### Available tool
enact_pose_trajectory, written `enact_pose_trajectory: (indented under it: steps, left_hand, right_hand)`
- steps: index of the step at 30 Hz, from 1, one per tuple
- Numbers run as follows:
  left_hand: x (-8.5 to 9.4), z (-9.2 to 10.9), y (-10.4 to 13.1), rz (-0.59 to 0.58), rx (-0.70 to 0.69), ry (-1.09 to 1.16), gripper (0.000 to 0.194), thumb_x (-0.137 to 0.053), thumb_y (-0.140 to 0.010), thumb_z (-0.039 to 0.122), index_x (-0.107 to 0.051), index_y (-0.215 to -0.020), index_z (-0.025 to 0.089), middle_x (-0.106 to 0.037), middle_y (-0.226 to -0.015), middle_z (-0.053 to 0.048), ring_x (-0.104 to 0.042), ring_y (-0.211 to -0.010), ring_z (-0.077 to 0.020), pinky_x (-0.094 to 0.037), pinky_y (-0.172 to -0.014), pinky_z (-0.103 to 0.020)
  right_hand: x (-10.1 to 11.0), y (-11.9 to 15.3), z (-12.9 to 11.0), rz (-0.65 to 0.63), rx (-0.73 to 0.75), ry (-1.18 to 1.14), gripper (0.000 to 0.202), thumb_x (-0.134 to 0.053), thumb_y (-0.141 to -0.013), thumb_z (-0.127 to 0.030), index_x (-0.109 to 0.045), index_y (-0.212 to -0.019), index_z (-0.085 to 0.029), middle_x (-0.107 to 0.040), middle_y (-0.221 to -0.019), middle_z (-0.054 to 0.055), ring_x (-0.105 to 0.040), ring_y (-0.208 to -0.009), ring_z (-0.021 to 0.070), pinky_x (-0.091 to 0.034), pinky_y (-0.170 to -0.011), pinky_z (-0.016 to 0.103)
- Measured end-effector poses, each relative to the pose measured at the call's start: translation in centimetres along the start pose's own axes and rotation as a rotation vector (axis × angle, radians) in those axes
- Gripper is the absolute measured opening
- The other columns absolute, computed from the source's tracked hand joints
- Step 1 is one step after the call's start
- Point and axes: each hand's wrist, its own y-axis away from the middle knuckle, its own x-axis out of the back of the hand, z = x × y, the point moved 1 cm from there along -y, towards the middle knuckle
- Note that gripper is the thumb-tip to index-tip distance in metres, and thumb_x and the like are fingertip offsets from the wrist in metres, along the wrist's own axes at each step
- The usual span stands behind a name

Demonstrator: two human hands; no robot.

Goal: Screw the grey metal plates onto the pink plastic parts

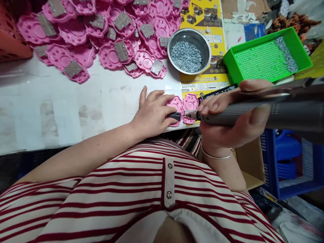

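Pinching left hand (153, 113): thumb and index finger hold a small black block (175, 116) over the left of two moulded pink shells (190, 101) at the table's (113, 118) edge
Right hand (227, 130): wrapped around a grey, dimpled screwdriver (238, 113), its thin bit beside the block
Pile (121, 50): glossy pink shells, flat metal plates
Bowl (172, 64): round, shiny metal, heaped with silvery screws
Tray (268, 36): green perforated plastic, more screws
Yellow sheet (212, 50): truck pictures; "WARNING" and part of "PRECAUTION" legible
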Motion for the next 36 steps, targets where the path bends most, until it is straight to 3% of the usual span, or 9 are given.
enact_pose_trajectory:
  steps: [6,14,23,30,36]
  left_hand:
    - [0.2,0.0,-0.1,-0.003,0.013,0.008,0.019,-0.072,-0.086,0.040,-0.080,-0.100,0.030,-0.066,-0.136,-0.003,-0.047,-0.134,-0.0365,-0.013,-0.120,-0.073]
    - [0.6,0.3,-0.2,-0.037,-0.007,-0.021,0.018,-0.072,-0.086,0.038,-0.080,-0.099,0.028,-0.065,-0.138,-0.003,-0.049,-0.132,-0.0350,-0.015,-0.120,-0.073]
    - [0.7,0.1,-0.4,-0.104,-0.010,0.005,0.017,-0.068,-0.090,0.033,-0.079,-0.104,0.029,-0.061,-0.144,-0.004,-0.053,-0.130,-0.0318,-0.014,-0.119,-0.074]
    - [1.1,-0.2,-0.5,-0.137,-0.003,0.033,0.019,-0.070,-0.089,0.030,-0.078,-0.106,0.031,-0.062,-0.143,-0.003,-0.052,-0.131,-0.0316,-0.014,-0.119,-0.074]
    - [1.1,0.0,-0.5,-0.136,-0.004,0.033,0.019,-0.070,-0.089,0.035,-0.078,-0.106,0.032,-0.061,-0.144,-0.003,-0.051,-0.131,-0.0325,-0.012,-0.118,-0.076]
  right_hand:
    - [0.0,0.6,0.7,0.019,0.016,-0.007,0.024,-0.055,-0.088,-0.039,-0.066,-0.102,-0.024,-0.045,-0.056,-0.006,-0.040,-0.040,0.0072,-0.042,-0.039,0.022]
    - [0.1,0.9,0.3,0.009,-0.122,0.133,0.025,-0.053,-0.086,-0.055,-0.060,-0.102,-0.037,-0.044,-0.056,-0.005,-0.044,-0.042,0.0118,-0.042,-0.042,0.027]
    - [-0.2,0.5,0.3,0.038,-0.049,-0.058,0.023,-0.058,-0.086,-0.036,-0.067,-0.099,-0.021,-0.048,-0.057,-0.006,-0.046,-0.045,0.0069,-0.046,-0.045,0.021]
    - [-0.2,0.5,1.0,0.055,0.042,-0.037,0.022,-0.058,-0.088,-0.038,-0.065,-0.102,-0.022,-0.045,-0.056,-0.007,-0.039,-0.040,0.0057,-0.040,-0.038,0.019]
    - [0.1,0.7,1.0,0.043,-0.006,0.040,0.023,-0.052,-0.091,-0.042,-0.063,-0.104,-0.026,-0.047,-0.057,-0.007,-0.039,-0.041,0.0077,-0.039,-0.040,0.022]
